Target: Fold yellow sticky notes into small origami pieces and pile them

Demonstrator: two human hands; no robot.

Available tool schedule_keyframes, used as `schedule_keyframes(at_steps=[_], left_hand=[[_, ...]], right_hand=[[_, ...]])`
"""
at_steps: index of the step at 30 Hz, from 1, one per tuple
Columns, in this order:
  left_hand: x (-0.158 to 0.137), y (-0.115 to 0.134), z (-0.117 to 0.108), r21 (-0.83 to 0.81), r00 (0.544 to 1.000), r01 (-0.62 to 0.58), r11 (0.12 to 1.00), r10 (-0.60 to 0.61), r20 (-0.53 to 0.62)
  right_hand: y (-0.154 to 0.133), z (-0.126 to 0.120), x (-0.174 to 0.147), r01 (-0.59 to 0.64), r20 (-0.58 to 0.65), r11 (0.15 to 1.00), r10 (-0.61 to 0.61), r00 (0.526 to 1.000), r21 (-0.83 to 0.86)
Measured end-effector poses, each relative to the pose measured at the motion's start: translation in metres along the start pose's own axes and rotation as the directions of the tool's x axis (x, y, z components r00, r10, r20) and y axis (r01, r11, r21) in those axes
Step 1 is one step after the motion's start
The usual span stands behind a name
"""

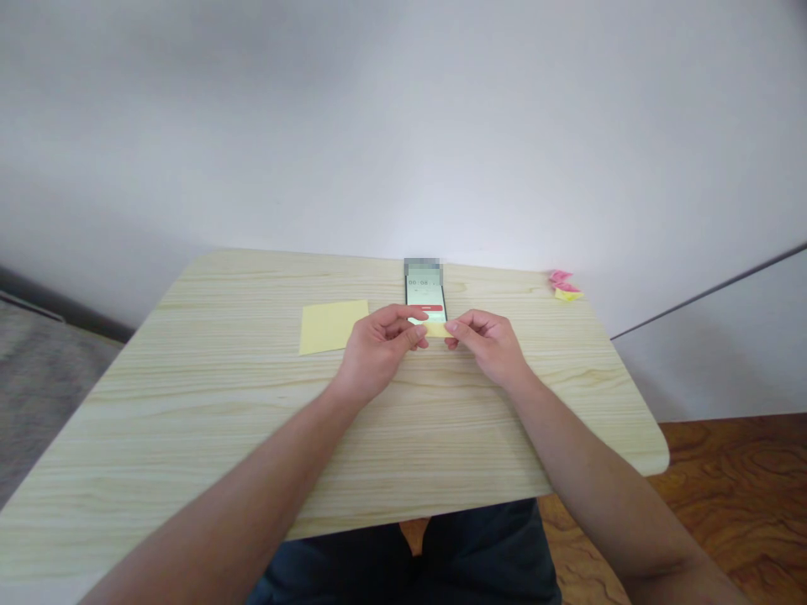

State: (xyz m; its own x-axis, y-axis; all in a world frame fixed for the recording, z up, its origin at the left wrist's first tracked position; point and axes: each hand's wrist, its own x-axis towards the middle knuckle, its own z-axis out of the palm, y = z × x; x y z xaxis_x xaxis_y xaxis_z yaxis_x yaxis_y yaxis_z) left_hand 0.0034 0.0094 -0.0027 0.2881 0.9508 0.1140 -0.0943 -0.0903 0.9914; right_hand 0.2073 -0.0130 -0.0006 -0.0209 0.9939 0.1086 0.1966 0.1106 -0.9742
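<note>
A small piece of yellow paper [436, 330] is stretched between my two hands, just in front of the phone. My left hand [378, 346] pinches its left end between thumb and fingers. At the right end, my right hand [488, 343] has thumb and forefinger closed on the same paper. Its folds are too small to make out. Behind the hands a phone [425, 294] lies on the table with its screen lit, showing digits and a red bar; its near edge is partly covered. A larger yellow sheet [329, 326] lies flat beside my left hand.
The pale wooden table [429, 437] stands against a white wall [403, 151]. Pink and yellow folded papers [563, 284] sit near its far right edge. Below the near edge are my legs in dark trousers [403, 567].
</note>
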Motion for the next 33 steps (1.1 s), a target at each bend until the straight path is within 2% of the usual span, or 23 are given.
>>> schedule_keyframes(at_steps=[8, 18, 26, 30, 33], left_hand=[[0.0013, 0.0052, 0.0007, -0.052, 0.997, 0.027, 0.998, -0.03, -0.074], [0.0017, 0.0042, -0.0003, -0.049, 0.995, 0.036, 0.998, -0.04, -0.091], [0.0029, 0.0033, -0.0002, -0.01, 0.993, 0.055, 0.998, -0.056, -0.105], [0.0023, 0.0011, -0.0016, 0.01, 0.995, 0.057, 0.998, -0.056, -0.086], [0.001, -0.0011, -0.0024, 0.066, 0.998, 0.009, 0.998, -0.005, -0.068]], right_hand=[[-0.0006, -0.0011, 0.0003, 0.005, 0.043, 0.999, -0.004, 0.999, -0.044], [0.0006, -0.002, 0.0012, -0.077, 0.067, 0.997, 0.077, 0.995, -0.015], [0.0052, -0.0036, 0.0021, -0.055, 0.042, 0.994, 0.06, 0.997, -0.095], [0.0072, -0.0035, 0.0039, -0.099, 0.04, 0.995, 0.099, 0.994, 0.003], [0.0059, -0.0032, 0.0055, -0.14, 0.052, 0.981, 0.134, 0.99, 0.131]])
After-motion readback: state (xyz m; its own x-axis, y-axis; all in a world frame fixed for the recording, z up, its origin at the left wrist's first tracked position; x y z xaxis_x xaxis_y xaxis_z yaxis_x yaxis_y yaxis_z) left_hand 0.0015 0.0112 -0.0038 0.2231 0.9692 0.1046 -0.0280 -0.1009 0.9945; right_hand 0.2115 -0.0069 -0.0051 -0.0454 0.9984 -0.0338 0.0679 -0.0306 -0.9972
